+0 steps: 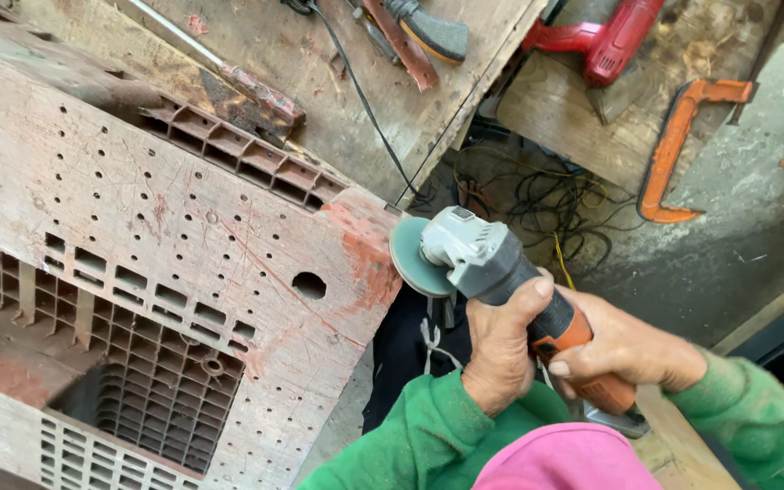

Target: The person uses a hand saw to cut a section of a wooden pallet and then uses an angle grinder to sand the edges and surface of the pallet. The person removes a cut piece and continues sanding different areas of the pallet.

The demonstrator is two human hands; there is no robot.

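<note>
Head view: both hands grip an angle grinder against a worn plastic pallet.

Left hand [504, 349] wraps the grinder's grey body, right hand [623, 349] closes round its orange handle; the angle grinder [492, 268] points left, its disc [410, 257] touching the reddish corner of the pallet [165, 245]. Beyond, on the wooden table [319, 54], lie a hammer [229, 73] and black cable [360, 100]; a red drill [605, 41] and orange clamp [673, 145] rest farther right, above the grey concrete floor [737, 236].

Grinder [510, 290] grey, orange; pallet [138, 227] faded red; sleeves [428, 436] green
</note>
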